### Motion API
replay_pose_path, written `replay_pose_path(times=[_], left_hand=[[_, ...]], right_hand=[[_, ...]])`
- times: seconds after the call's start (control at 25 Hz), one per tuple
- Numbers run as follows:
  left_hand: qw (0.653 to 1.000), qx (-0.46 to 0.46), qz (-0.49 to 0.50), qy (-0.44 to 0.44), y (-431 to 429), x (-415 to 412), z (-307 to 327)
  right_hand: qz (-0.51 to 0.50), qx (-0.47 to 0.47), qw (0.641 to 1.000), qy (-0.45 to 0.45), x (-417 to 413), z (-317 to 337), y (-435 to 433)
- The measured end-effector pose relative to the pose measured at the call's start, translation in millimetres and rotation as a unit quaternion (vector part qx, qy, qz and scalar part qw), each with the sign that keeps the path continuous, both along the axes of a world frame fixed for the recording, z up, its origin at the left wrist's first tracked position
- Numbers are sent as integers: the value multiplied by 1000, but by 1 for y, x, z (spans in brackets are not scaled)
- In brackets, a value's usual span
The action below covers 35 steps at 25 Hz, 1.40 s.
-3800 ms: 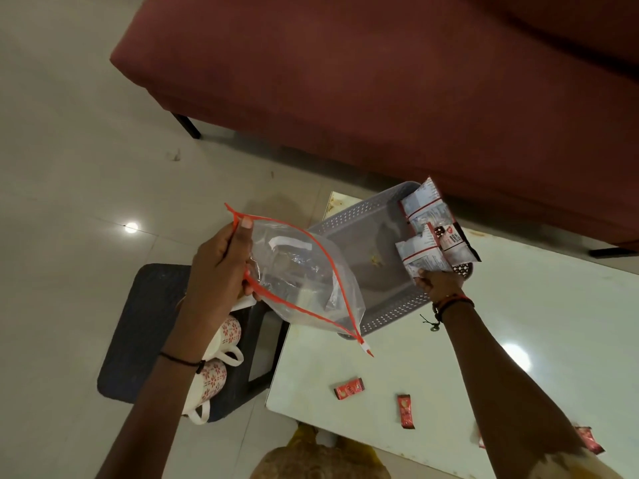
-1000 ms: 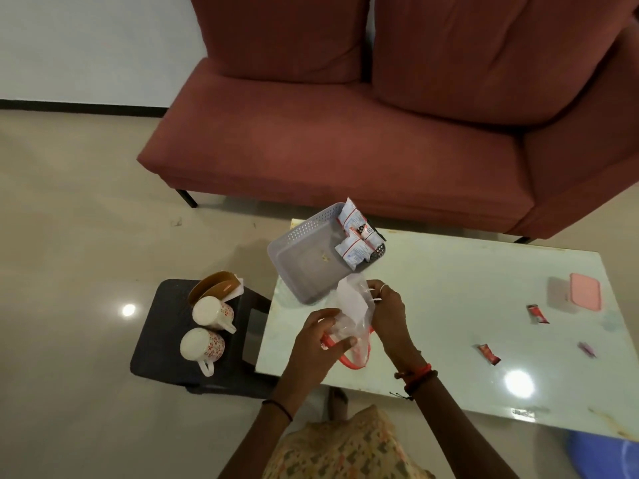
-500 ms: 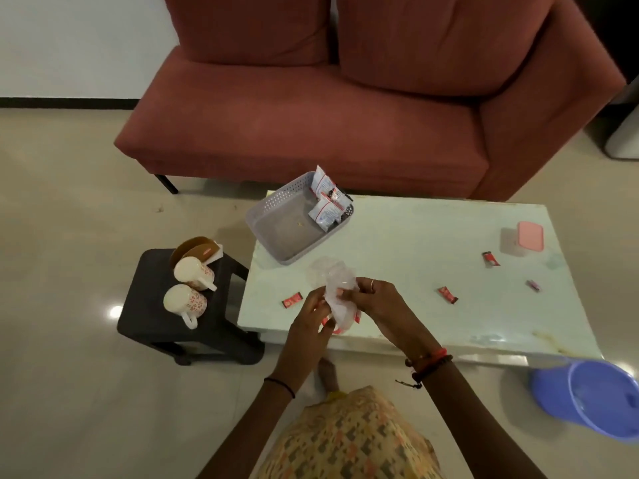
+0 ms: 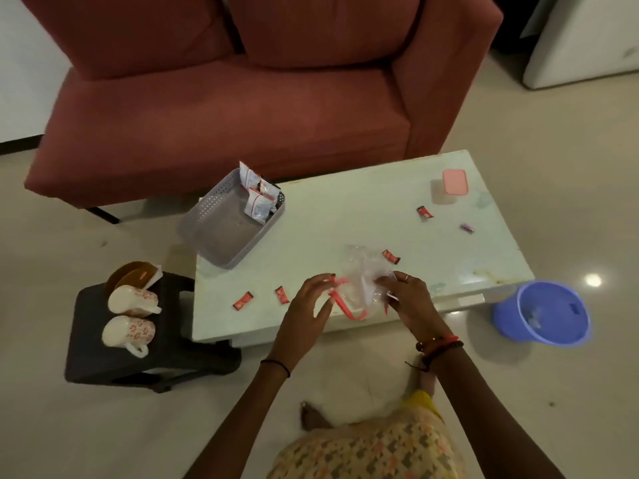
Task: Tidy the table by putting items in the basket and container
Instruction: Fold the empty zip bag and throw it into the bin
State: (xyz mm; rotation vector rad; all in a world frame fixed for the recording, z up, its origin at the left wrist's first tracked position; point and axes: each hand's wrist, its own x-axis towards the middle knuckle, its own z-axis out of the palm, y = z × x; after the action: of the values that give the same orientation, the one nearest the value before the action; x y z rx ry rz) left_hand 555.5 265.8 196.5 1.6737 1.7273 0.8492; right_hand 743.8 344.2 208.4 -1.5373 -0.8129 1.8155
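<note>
Compared with half a second ago, the clear plastic bag (image 4: 363,281) sits lower, crumpled at the table (image 4: 345,216) front edge. Left hand (image 4: 311,302) fingers pinch its red zip strip; right hand (image 4: 406,299) fingers grip the film. Open tabletop separates it from the grey basket (image 4: 224,233) and pink-lidded container (image 4: 454,183).

Crinkled clear plastic bag (image 4: 366,278), glossy smooth table (image 4: 345,223), perforated plastic basket (image 4: 221,233), matt cloth sofa (image 4: 224,108)
</note>
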Motion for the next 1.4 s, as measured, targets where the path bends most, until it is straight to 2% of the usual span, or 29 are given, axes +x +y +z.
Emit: replay_pose_path(times=[0.2,0.32,0.4,0.56,0.72,0.84,1.0,1.16,1.32,1.4], left_hand=[[993,-57,36,99,63,78,-29],[983,-93,-8,157,112,151,-52],[980,-107,-34,165,147,204,-69],[976,-143,-89,138,201,297,-101],[971,-142,-134,135,233,350,-128],[970,-151,-142,126,249,369,-147],[966,-180,-139,123,267,381,-172],[966,-197,-125,108,284,390,-192],[973,-171,-129,82,296,405,-213],[976,-161,-126,69,300,410,-226]], right_hand=[[-120,-39,992,-18,114,-26,31],[-180,-46,980,-66,201,-51,51],[-220,-70,966,-115,262,-73,63],[-293,-112,915,-255,370,-118,74],[-232,-111,879,-403,449,-170,84],[-181,-111,865,-455,492,-215,95],[-154,-131,867,-455,531,-268,118],[-102,-143,886,-429,550,-313,142],[-57,-198,927,-313,554,-360,160],[22,-213,931,-296,558,-385,165]])
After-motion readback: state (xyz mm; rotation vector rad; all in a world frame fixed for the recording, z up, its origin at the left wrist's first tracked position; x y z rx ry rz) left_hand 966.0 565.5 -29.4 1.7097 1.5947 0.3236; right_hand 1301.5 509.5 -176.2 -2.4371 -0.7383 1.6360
